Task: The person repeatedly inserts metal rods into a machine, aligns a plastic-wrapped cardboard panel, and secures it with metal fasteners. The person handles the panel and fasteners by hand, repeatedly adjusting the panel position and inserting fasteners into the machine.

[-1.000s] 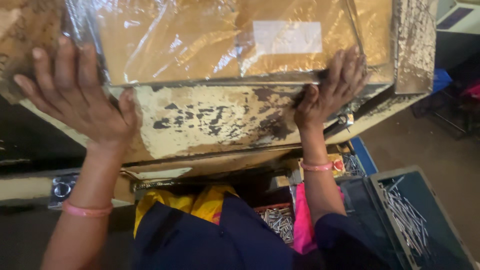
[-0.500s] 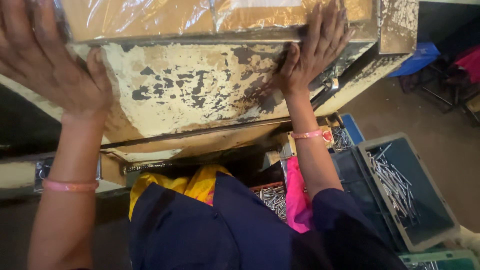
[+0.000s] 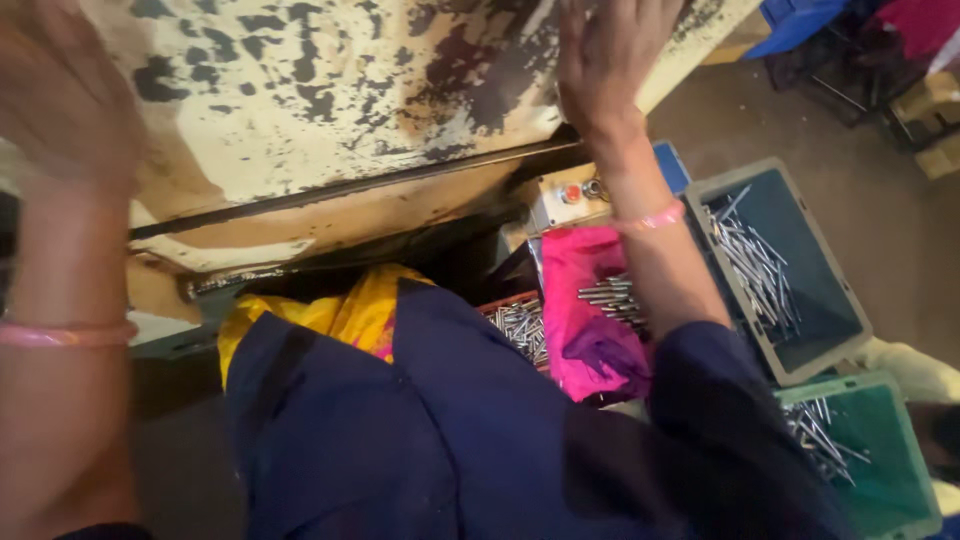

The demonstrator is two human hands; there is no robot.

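Both hands are raised and spread wide apart on the worn cream panel [image 3: 330,110], a painted metal face with heavy dark chipping. The right hand [image 3: 612,55] lies flat against its right edge, fingers splayed and gripping nothing; the left hand [image 3: 62,95] is a blur at the far left, so whether it presses or merely touches cannot be told. A second ago a plastic-wrapped brown board filled the top of the view with both palms at its lower edge — now that board is out of frame and only the chipped panel shows, as the view has dropped lower. Pink bands circle both wrists. Below, past the dark blue clothing [image 3: 470,430], a grey bin [image 3: 845,320] holds loose metal pins [image 3: 750,265] — more pins lie on pink cloth [image 3: 580,300] and in a green bin [image 3: 900,440].
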